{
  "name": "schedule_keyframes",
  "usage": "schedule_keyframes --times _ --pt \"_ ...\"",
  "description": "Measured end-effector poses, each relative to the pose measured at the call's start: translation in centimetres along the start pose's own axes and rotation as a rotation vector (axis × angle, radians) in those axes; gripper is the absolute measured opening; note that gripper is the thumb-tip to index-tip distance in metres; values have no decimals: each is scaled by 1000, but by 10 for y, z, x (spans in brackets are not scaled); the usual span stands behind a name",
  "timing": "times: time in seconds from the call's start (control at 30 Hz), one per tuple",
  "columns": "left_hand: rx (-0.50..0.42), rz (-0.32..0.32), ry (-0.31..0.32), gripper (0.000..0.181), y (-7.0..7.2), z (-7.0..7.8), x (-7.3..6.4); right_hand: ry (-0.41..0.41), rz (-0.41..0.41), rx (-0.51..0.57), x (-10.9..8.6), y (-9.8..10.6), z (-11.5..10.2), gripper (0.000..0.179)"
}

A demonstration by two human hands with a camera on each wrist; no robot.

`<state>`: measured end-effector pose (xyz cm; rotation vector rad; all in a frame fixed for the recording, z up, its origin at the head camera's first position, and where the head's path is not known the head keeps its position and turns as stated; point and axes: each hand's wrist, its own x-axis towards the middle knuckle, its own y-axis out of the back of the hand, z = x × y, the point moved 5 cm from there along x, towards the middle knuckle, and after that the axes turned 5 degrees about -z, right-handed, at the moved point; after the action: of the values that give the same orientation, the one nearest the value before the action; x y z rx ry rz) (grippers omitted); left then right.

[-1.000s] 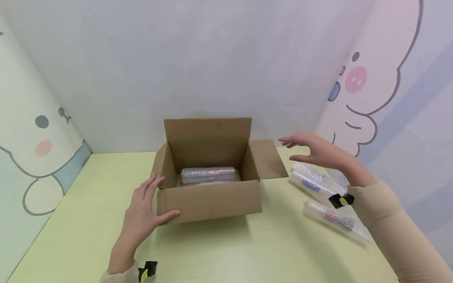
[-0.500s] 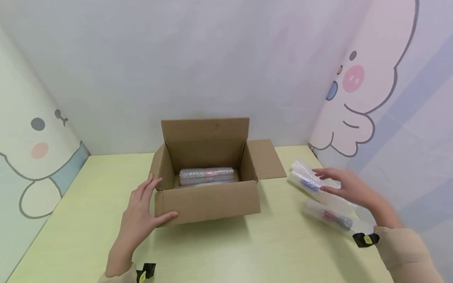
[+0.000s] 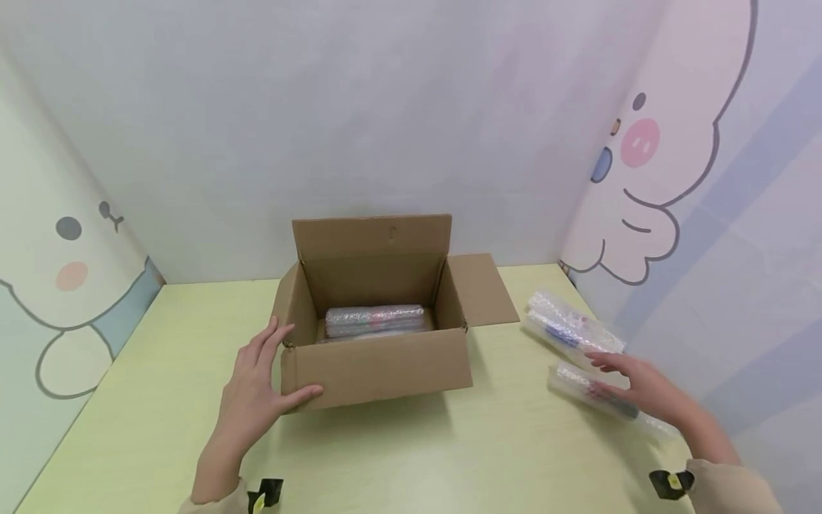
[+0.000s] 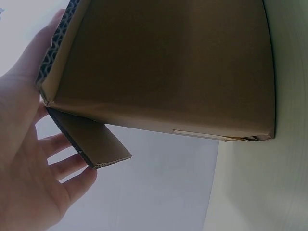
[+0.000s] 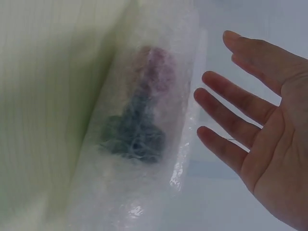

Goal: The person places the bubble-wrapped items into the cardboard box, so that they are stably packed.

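Observation:
An open cardboard box (image 3: 379, 368) stands on the table with its flaps folded out. My left hand (image 3: 252, 389) rests at its front left corner, thumb along the front flap and spread, fairly straight fingers by the left flap (image 4: 91, 139). A bubble-wrapped bundle (image 3: 375, 314) lies inside the box. My right hand (image 3: 648, 385) hovers with parted fingers over a clear bubble-wrap package (image 3: 571, 382), in which pink and dark shapes show. In the right wrist view, its fingers stand apart from the wrap, holding nothing. Behind it lies another bubble-wrap package (image 3: 559, 325) with a blue shape inside.
The pale yellow-green table (image 3: 398, 464) ends at a light fabric backdrop (image 3: 385, 128). Cartoon-printed side walls (image 3: 681, 143) bound the space on both sides. The box's right flap (image 3: 484, 289) sticks out toward the packages.
My right hand has come down and toward me, from near the box's right flap to over the front bubble-wrap package. My left hand has stayed at the box corner.

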<state>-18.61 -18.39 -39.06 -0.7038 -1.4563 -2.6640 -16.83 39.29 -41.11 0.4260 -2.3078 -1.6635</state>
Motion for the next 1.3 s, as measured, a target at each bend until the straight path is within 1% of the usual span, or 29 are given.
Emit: schedule_keyframes --times 0.1,0.2,0.3,0.43,0.63,0.73,0.93,1.07,1.17,1.3 --pt "0 0 0 103 0 0 0 -47 -50 -6 -7 -11 9 50" --pt "2 2 -1 103 0 0 1 -74 -64 -37 -13 -19 17 53" --pt "3 0 -2 104 0 1 1 -85 -57 -50 -17 -24 22 57" --pt "1 0 1 104 -1 0 1 -95 -29 -70 -17 -25 25 59" --pt "-4 -4 4 104 -1 0 0 -95 -18 -88 -15 -20 20 56" --pt "-7 -11 8 104 -1 -1 1 -90 7 -115 -12 -12 14 54" --pt "-15 -21 17 103 0 -2 1 -80 25 -96 -2 15 -2 53" --pt "-19 -23 18 102 1 -2 1 -29 73 -141 10 38 -15 52" --pt "-22 -25 20 103 1 -1 0 29 125 -191 19 55 -27 54" --pt "-21 -19 13 103 1 -1 0 104 194 -239 34 79 -49 57"
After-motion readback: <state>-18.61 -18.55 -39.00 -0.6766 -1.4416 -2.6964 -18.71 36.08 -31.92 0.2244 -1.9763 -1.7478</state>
